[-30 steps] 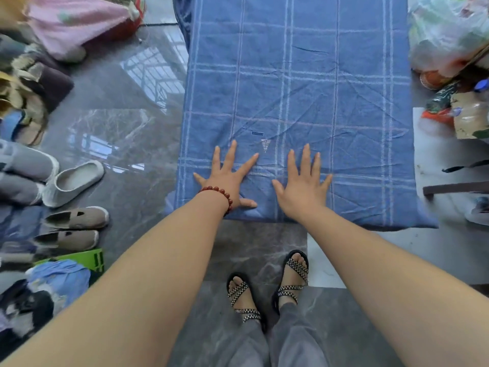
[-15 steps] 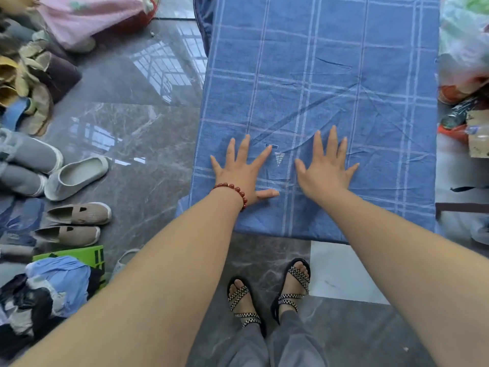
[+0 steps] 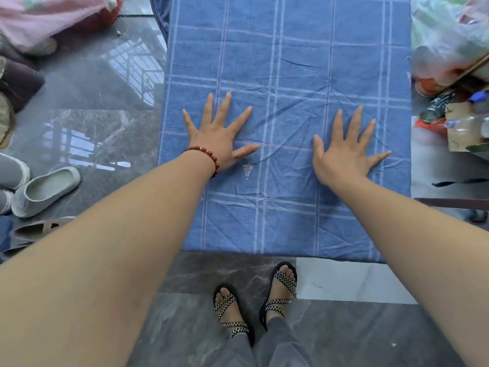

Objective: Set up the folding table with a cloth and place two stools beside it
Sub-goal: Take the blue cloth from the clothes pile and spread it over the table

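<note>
From the head camera we look straight down on the blue checked cloth, which lies spread over the counter and covers it so fully that none of its top or legs can be seen. The near hem hangs just over the edge in front of our sandalled feet.

Our left hand, with the red bead bracelet at the wrist, and our right hand both lie palm down on the cloth, well apart. All the fingers are straight and splayed, pressing flat and gripping nothing. Creases run slantwise between the hands.

We judge this to be the smoothing step, and the main risk lies in it. The cloth is loose on a hidden surface, so if we push harder with one palm than the other it may slide sideways. That would leave one side hanging short. Pushing creases toward the middle would bunch them rather than clear them.

Leaning our weight on a folding counter whose legs we cannot check could also make it shift on the glossy floor.

On the right, plastic bags and bottles sit just beside the cloth's edge, and a wide sweep could knock them. On the left, slippers lie scattered on the floor, and we could trip on them.

No stool is in view, so both are yet to be fetched.
</note>
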